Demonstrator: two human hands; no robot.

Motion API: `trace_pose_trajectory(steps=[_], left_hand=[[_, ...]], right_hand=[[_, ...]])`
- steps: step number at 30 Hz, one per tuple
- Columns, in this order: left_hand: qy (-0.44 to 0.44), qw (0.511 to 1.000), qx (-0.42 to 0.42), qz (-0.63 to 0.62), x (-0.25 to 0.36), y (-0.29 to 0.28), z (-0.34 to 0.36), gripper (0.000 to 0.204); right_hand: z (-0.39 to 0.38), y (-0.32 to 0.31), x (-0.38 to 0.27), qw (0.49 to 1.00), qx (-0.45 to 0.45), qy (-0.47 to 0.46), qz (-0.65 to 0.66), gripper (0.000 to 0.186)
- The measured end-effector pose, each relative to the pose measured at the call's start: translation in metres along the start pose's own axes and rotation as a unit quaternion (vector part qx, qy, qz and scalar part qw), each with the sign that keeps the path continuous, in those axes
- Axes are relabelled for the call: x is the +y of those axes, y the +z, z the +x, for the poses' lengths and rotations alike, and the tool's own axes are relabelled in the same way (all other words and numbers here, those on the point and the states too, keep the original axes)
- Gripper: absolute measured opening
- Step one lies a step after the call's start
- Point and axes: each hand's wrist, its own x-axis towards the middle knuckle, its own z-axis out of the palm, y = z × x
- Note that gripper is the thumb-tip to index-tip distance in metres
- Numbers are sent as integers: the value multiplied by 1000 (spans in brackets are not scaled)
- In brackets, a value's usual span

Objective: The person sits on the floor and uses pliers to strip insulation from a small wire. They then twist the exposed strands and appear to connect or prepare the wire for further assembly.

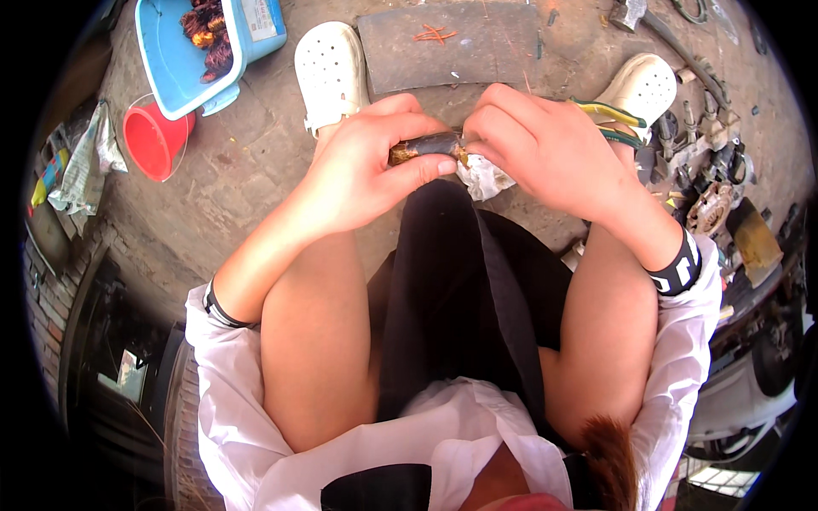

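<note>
My left hand (362, 162) is closed around a short dark cylindrical piece (436, 145) with copper-coloured strands at its ends, held level above my lap. Against the piece's right end press the fingers of my right hand (545, 149). That hand also grips a pair of pliers (618, 113); the yellow and green handles stick out to the right behind the knuckles, while the jaws are hidden by the fingers. Just under the right fingers shows a crumpled whitish scrap (484, 177); I cannot tell whether it is touched.
A light blue basin (158, 77) at the far left holds copper-coloured wire bundles (209, 38). Beside it stands a red bucket (158, 140). Thin orange wire bits (434, 34) lie on a flat grey plate (392, 64) between my shoes. Metal parts (711, 145) clutter the right side.
</note>
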Motion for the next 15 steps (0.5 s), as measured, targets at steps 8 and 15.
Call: trace_pose_trajectory(steps=[8, 15], left_hand=[[-91, 994, 0, -59, -9, 3, -2, 31], [-118, 987, -28, -102, -5, 0, -1, 28]], right_hand=[[0, -2, 4, 993, -4, -90, -81, 17], [1, 3, 0, 994, 27, -85, -70, 16]])
